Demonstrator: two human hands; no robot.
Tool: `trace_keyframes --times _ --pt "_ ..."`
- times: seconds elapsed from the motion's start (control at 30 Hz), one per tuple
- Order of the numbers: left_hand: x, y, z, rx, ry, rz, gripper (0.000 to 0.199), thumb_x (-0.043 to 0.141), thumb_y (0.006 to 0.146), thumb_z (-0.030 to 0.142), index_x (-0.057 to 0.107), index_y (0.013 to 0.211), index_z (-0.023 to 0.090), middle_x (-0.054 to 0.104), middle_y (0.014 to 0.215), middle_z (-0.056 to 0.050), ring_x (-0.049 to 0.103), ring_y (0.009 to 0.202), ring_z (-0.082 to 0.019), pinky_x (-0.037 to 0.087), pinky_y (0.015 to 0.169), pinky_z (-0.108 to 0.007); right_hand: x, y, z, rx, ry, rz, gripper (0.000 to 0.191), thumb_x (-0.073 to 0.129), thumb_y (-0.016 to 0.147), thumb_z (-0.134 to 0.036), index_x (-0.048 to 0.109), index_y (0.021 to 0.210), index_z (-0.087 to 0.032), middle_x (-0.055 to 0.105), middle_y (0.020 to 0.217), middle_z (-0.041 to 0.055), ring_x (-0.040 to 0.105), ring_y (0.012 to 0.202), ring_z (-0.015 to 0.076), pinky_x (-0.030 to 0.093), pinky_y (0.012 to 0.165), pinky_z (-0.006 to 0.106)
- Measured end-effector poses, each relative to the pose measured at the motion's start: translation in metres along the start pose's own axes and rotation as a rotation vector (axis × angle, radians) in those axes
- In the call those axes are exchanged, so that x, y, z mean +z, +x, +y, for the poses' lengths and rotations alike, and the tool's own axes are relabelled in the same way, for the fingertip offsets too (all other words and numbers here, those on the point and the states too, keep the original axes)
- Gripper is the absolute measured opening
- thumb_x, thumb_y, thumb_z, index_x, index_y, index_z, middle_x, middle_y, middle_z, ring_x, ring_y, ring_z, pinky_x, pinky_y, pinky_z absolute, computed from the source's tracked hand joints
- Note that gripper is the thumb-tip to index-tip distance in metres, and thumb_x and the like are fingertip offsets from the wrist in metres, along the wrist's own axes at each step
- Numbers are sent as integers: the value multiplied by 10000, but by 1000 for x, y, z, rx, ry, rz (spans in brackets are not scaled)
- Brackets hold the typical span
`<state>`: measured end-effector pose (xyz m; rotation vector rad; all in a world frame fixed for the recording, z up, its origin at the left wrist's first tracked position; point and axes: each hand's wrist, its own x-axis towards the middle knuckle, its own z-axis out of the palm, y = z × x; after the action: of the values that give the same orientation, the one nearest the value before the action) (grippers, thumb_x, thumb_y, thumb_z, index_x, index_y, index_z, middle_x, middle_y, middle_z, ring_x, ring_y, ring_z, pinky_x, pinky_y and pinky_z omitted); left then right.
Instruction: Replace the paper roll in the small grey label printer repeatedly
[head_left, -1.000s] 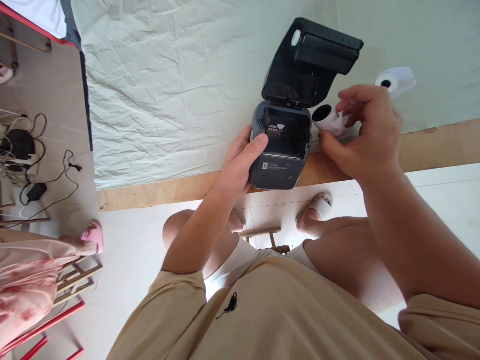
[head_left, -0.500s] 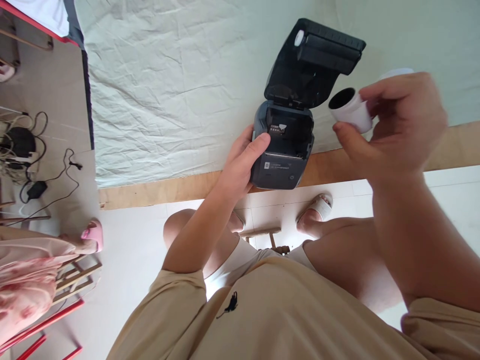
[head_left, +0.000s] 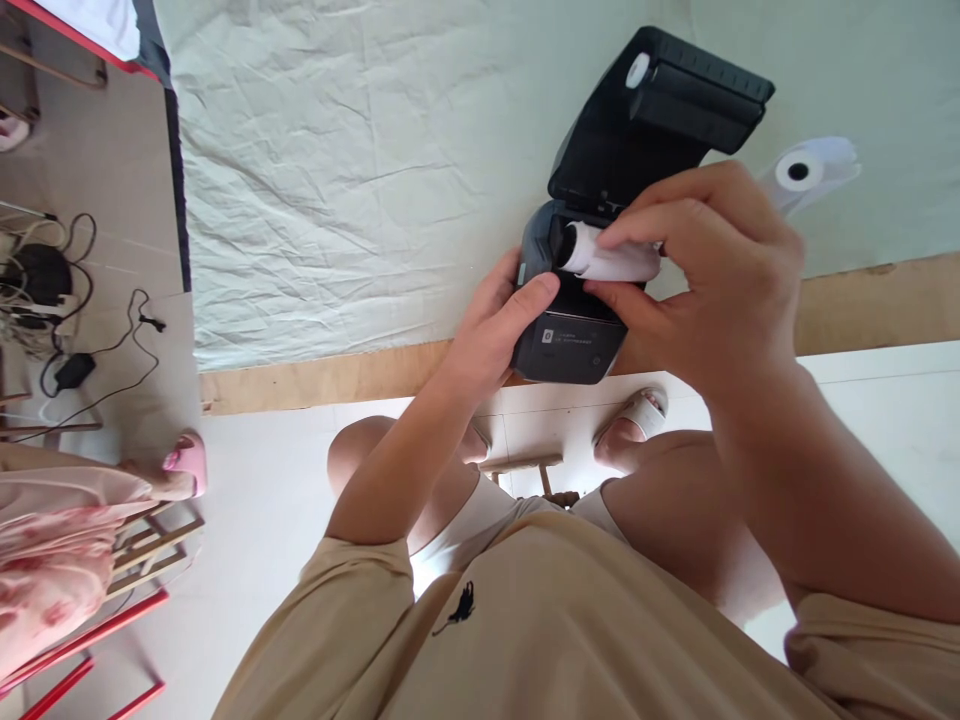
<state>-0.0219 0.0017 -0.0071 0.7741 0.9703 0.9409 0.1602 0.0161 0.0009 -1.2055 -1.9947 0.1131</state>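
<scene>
A dark portable printer [head_left: 574, 350] with its lid [head_left: 660, 110] swung up is in my left hand [head_left: 499, 325], whose thumb lies on the printer's left edge. My right hand [head_left: 720, 270] pinches a white paper roll [head_left: 619, 257] with a black core between thumb and fingers. The roll lies tilted at the mouth of the printer's open compartment, its left end inside. Behind my right hand, a second white roll [head_left: 799, 172] with a black core and some loose paper rests on the pale green cloth.
Pale green wrinkled cloth [head_left: 337, 180] covers the table, whose wooden edge [head_left: 322, 383] runs below the hands. At the left are tangled cables [head_left: 37, 290] on the floor, a person's pink slipper [head_left: 189, 462] and a wooden stool [head_left: 154, 545].
My right hand has moved left with the white roll, from beside the printer to its open compartment. The printer has shifted slightly right. The second roll, largely hidden before, now shows.
</scene>
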Motion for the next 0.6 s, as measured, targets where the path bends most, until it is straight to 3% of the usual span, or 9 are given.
trace_keyframes --times 0.23,0.4,0.6 --pt "-3 0 6 -16 21 -30 353 651 937 598 637 1029 257 685 816 8 680 711 -158 503 608 -289 1 -1 5 -34 142 -111 173 729 881 -190 686 982 -324 781 1043 -50 763 950 178 652 799 373" --pt "-4 -1 9 -51 -18 -70 309 713 926 480 609 1068 227 670 871 3 651 704 -133 525 643 -278 3 -4 9 -110 102 -34 292 606 854 -39 688 967 -295 797 1015 -66 769 912 168 629 770 356" --pt "-9 2 -3 19 -59 -110 245 656 962 470 632 1068 251 654 842 6 674 666 -143 532 568 -277 1 -5 5 -127 -33 20 286 602 830 -15 608 981 -258 781 934 -72 759 828 181 551 746 367"
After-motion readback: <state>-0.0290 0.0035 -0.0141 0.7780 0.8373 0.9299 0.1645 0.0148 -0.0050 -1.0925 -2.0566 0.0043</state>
